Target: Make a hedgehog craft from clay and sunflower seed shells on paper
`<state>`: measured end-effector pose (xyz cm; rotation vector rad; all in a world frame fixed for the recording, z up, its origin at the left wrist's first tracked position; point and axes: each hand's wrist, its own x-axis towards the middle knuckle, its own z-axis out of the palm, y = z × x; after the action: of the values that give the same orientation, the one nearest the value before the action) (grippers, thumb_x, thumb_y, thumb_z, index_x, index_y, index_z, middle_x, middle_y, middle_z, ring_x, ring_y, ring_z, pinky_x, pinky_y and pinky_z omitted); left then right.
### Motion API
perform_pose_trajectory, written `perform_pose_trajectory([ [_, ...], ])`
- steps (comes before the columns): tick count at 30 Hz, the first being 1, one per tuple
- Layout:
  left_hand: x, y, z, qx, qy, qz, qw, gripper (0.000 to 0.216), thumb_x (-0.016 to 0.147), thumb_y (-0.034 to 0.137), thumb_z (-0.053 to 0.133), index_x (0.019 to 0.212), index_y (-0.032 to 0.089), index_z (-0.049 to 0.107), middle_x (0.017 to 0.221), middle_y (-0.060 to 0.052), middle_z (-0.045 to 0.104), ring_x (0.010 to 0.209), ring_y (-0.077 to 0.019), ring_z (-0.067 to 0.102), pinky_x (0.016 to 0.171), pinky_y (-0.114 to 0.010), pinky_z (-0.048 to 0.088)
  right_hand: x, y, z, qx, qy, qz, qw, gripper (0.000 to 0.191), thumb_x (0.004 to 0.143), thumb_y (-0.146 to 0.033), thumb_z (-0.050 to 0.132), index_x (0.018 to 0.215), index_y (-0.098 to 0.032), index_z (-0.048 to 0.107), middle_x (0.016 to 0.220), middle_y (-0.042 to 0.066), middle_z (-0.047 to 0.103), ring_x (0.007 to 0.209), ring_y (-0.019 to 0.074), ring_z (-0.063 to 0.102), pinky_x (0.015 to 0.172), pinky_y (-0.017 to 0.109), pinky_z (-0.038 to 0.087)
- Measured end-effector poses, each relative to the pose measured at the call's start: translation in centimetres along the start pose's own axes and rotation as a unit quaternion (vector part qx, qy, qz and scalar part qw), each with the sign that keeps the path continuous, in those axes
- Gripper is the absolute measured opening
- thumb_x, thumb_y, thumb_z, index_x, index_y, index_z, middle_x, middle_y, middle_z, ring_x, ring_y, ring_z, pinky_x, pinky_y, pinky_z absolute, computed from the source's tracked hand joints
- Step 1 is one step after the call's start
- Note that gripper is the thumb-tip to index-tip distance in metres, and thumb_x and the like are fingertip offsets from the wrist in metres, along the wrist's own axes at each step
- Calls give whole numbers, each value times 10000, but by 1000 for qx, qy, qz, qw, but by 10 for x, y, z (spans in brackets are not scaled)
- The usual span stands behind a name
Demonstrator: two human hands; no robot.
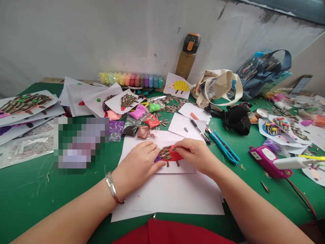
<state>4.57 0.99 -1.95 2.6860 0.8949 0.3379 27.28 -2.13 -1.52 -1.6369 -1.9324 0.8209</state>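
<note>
While L hand is lying palm-down, fingers extending over L end of red animal pic, R hand is resting w/ fingertips bunched by its sunflower seeds; can't tell if they're gripping one. Pic's sitting on white paper btwn hands, coloured packets lying beyond on green table.

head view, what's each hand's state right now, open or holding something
Left hand: open, resting on the white card.
Right hand: fingertips at the red animal shape; cannot tell whether closed on anything.
</note>
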Motion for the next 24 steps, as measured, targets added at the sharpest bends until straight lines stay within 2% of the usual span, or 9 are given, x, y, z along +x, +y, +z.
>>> perform_pose_trajectory([
  [7, -1, -1, 0, -1, 4, 7, 1000, 293, 957, 375, 557, 1093, 130, 640, 1117, -118, 669, 1122, -286, 573, 1028, -464, 454, 1, 6, 7, -45, 44, -45, 997, 225, 896, -105, 531, 876, -222, 722, 870, 34, 658, 814, 155, 610, 747, 273, 479],
  [15, -1, 1, -1, 3, -1, 5, 1000, 282, 953, 361, 562, 1089, 128, 645, 1096, -121, 673, 1112, -288, 579, 1019, -464, 462, 1, 8, 13, -93, 47, -76, 992, 227, 927, -127, 503, 879, -189, 715, 881, 66, 654, 831, 178, 601, 750, 291, 477],
  [24, 0, 2, 2, 17, 13, 2, 1000, 307, 932, 374, 593, 1105, 125, 648, 1117, -132, 676, 1139, -309, 571, 1019, -471, 470, 3, 11, 20, -85, 39, -108, 990, 224, 936, -131, 497, 902, -177, 714, 882, 73, 652, 818, 171, 594, 749, 283, 475],
])
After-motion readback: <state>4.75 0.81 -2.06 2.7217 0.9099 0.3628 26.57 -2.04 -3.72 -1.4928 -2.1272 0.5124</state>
